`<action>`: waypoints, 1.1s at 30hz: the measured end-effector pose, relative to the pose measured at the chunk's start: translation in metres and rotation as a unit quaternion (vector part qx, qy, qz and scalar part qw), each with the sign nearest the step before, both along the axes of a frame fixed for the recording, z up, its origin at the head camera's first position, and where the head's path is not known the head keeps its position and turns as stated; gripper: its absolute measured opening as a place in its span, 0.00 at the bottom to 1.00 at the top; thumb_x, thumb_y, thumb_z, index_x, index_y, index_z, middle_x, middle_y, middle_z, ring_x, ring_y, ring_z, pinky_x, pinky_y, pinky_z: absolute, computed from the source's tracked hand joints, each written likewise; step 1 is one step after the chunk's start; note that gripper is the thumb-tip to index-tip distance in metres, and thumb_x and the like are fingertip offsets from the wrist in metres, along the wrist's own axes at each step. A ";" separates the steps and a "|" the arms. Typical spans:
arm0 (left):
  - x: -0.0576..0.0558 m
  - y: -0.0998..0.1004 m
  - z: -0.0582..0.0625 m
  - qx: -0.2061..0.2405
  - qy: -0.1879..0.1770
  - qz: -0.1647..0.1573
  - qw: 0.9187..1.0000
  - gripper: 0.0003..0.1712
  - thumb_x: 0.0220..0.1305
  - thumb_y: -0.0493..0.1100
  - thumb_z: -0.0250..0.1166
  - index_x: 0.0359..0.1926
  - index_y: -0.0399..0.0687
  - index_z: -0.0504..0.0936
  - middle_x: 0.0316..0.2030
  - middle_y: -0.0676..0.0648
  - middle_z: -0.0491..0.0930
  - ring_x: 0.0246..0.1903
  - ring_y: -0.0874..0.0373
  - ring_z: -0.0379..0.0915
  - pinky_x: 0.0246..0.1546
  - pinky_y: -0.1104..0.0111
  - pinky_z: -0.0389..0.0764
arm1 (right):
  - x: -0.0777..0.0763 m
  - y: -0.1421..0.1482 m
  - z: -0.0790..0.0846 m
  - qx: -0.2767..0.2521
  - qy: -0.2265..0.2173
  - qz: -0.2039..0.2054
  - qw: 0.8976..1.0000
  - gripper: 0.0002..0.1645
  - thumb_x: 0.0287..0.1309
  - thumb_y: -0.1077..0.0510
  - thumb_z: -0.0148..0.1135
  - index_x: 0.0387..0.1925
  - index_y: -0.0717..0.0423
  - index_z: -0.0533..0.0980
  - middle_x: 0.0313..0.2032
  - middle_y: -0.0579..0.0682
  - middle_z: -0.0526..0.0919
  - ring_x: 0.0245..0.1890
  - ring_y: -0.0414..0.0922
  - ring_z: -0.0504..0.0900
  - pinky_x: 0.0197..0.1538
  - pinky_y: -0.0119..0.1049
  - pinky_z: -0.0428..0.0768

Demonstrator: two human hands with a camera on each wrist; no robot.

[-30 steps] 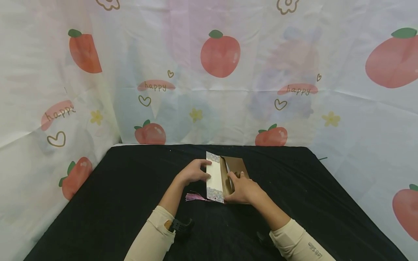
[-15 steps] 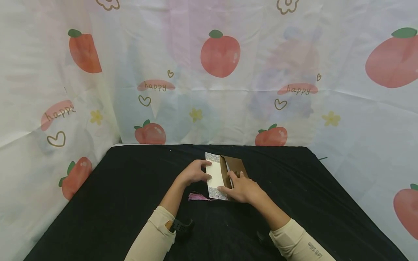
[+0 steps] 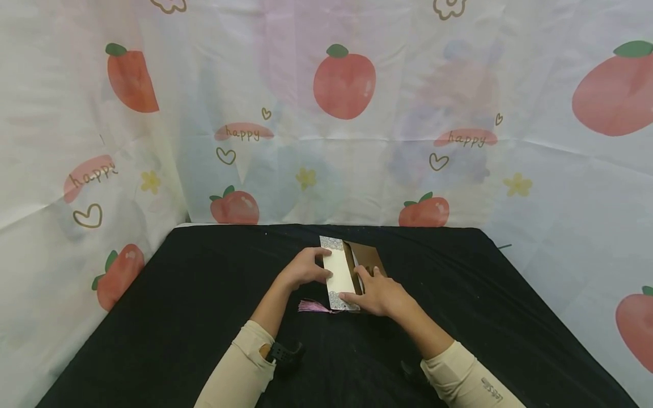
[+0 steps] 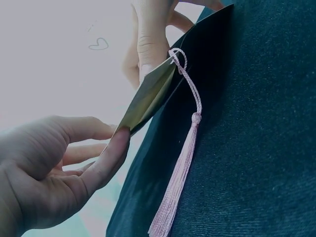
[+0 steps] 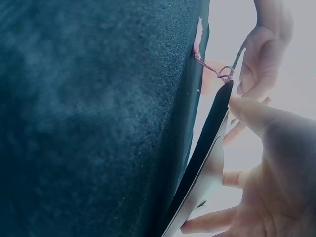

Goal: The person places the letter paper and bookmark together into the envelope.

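Note:
A folded paper card [image 3: 339,269] lies on the black cloth, its cream flap banded in grey pattern at both ends. Beside the flap is a brown panel [image 3: 368,255], with a dark gap and a white edge between them. A pink tassel [image 4: 178,182] hangs by a loop from the card's near end. My left hand [image 3: 305,266] pinches the flap's left edge between thumb and fingers. My right hand [image 3: 380,292] rests over the card, thumb pressing the flap's near end. Its other fingers, spread in the right wrist view, touch the brown side.
Black cloth [image 3: 204,317] covers the table around the card. A white printed curtain [image 3: 347,170] with fruit and hearts stands behind and along both sides. A dark band [image 3: 283,354] sits around the left wrist.
My right thumb has moved from the card's near edge up onto the cream flap. The flap's near end and the tassel have shifted slightly right. My left hand has kept its pinch.

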State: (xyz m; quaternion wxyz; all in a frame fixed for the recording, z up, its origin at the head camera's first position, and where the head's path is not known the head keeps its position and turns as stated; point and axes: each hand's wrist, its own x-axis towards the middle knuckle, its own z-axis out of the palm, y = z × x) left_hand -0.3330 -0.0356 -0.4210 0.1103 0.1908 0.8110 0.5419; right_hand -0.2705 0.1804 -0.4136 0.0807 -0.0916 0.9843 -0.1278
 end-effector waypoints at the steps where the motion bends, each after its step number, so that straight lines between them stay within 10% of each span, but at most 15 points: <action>1: 0.000 0.000 0.001 0.005 -0.005 0.000 1.000 0.34 0.62 0.25 0.69 0.69 0.27 0.71 0.57 0.28 0.73 0.33 0.44 0.86 0.38 0.58 0.88 | 0.000 0.000 0.000 0.000 -0.001 0.000 1.000 0.55 0.60 0.20 0.57 0.76 0.50 0.63 0.71 0.76 0.61 0.58 0.74 0.75 0.48 0.65 0.79; 33: 0.000 0.000 0.002 0.010 -0.024 0.002 1.000 0.31 0.63 0.22 0.66 0.68 0.27 0.72 0.54 0.31 0.73 0.26 0.48 0.85 0.34 0.59 0.88 | 0.001 -0.002 0.004 0.009 0.000 0.011 1.000 0.47 0.67 0.31 0.61 0.77 0.50 0.61 0.71 0.75 0.61 0.60 0.73 0.75 0.54 0.69 0.76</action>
